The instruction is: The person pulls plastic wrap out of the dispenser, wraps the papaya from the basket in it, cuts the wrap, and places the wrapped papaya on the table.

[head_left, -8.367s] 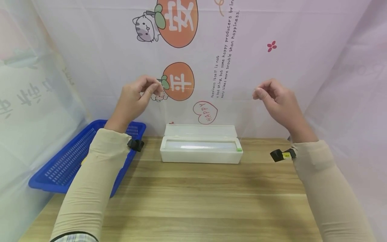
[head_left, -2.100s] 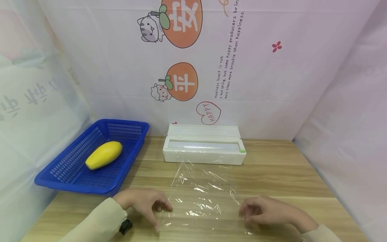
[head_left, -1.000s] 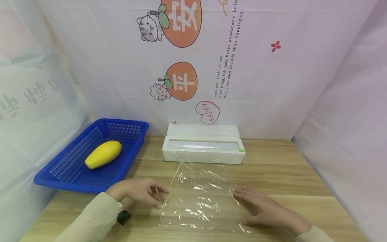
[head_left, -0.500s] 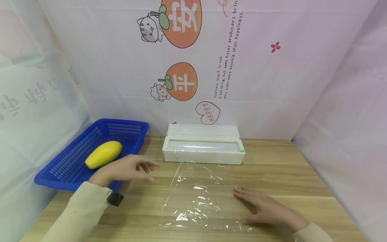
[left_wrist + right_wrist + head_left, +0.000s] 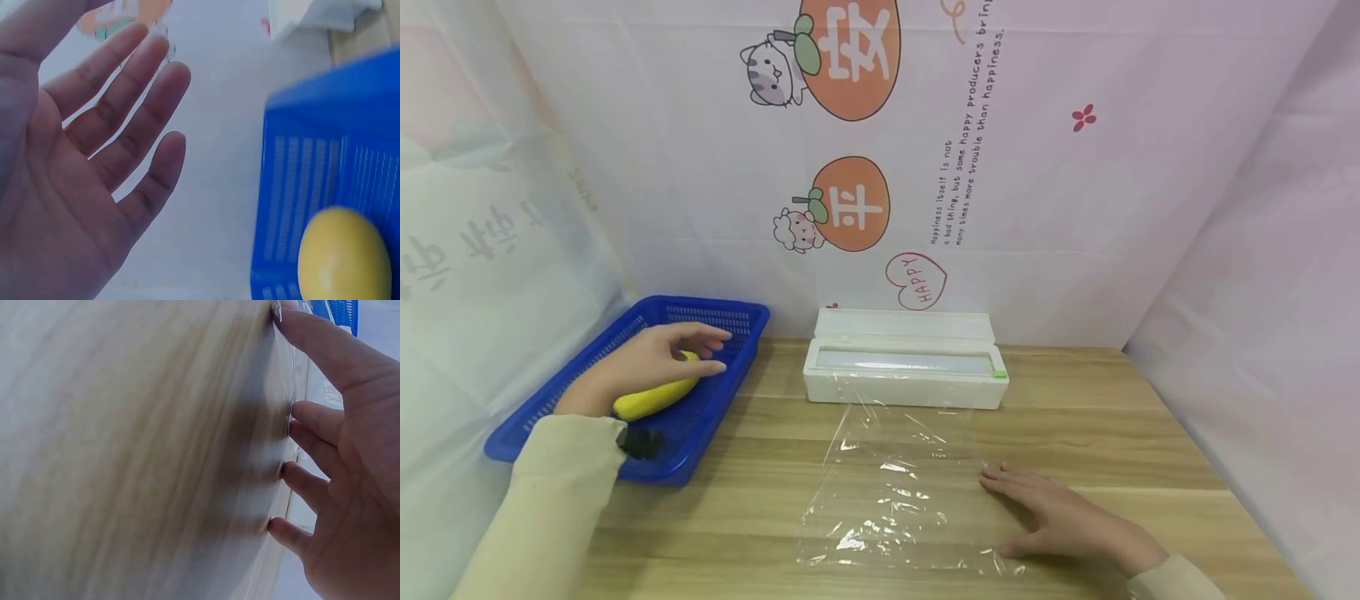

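Note:
Above the blue basket (image 5: 718, 417) my left hand (image 5: 651, 358) hovers with relaxed, spread fingers. Under it lies a yellow papaya-like fruit (image 5: 658, 398), partly hidden by the hand; the left wrist view shows the fruit (image 5: 344, 259) apart from the palm (image 5: 69, 200). My right hand (image 5: 1060, 517) rests with spread fingers at the right edge of a clear plastic wrap sheet (image 5: 895, 500). In the right wrist view its fingertips (image 5: 300, 415) touch the tabletop and the film edge. The sheet stretches flat over the table from the white wrap dispenser box (image 5: 902, 390).
The dispenser's lid (image 5: 904, 323) stands raised at the back, near the printed cloth backdrop (image 5: 1000, 167). A small green slider (image 5: 998, 374) sits at the box's right end. Cloth walls flank the wooden table (image 5: 1075, 417) on both sides.
My left hand has left the sheet's left edge and moved left and away from me, over the basket. My right hand has spread its fingers and stayed at the sheet's right edge.

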{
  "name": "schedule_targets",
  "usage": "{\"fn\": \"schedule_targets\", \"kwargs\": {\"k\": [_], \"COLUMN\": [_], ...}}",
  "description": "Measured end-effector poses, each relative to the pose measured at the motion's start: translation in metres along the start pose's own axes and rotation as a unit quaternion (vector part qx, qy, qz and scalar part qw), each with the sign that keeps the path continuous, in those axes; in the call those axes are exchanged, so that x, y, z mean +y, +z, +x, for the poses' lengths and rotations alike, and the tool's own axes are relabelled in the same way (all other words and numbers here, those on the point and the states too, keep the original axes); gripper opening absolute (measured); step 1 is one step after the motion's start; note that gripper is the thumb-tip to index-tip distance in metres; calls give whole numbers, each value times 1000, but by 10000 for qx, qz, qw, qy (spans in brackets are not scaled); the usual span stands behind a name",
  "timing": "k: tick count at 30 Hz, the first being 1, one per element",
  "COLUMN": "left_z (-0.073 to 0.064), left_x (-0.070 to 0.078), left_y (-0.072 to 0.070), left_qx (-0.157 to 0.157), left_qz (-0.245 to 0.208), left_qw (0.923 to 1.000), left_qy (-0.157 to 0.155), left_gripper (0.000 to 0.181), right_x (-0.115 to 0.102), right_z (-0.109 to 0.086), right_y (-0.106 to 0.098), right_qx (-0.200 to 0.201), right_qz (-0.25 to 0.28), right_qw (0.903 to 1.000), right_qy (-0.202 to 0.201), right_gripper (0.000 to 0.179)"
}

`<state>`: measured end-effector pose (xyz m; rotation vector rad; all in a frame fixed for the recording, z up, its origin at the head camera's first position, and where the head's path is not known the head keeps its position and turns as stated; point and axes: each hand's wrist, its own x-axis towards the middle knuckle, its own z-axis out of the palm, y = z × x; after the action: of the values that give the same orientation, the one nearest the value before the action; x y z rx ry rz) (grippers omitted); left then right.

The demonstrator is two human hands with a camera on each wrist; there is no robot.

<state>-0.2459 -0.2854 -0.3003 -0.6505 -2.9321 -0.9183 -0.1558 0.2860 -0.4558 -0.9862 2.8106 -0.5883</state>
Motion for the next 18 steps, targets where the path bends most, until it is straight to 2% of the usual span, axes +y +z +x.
{"fn": "schedule_targets", "kwargs": {"k": [4, 7, 13, 18], "left_z": [1, 1, 0, -1], "left_x": [-17, -33, -63, -82], "left_y": [-14, -20, -24, -23], "left_qx": [-14, -66, -153, -294], "left_qz": [15, -189, -942, -1086], "left_qw": [9997, 9985, 9916, 9876], "left_qy": [-254, -510, -872, -1096], "left_gripper": [55, 59, 66, 72], "right_x": [0, 1, 3, 3], "right_z": [0, 0, 0, 0], "right_y": [-1, -1, 2, 3], "right_qx": [-32, -37, -40, -26], "right_qz": [11, 28, 36, 9], "right_qw": [10000, 10000, 10000, 10000], "right_qy": [41, 24, 48, 72], "right_gripper": [87, 87, 88, 87]}}
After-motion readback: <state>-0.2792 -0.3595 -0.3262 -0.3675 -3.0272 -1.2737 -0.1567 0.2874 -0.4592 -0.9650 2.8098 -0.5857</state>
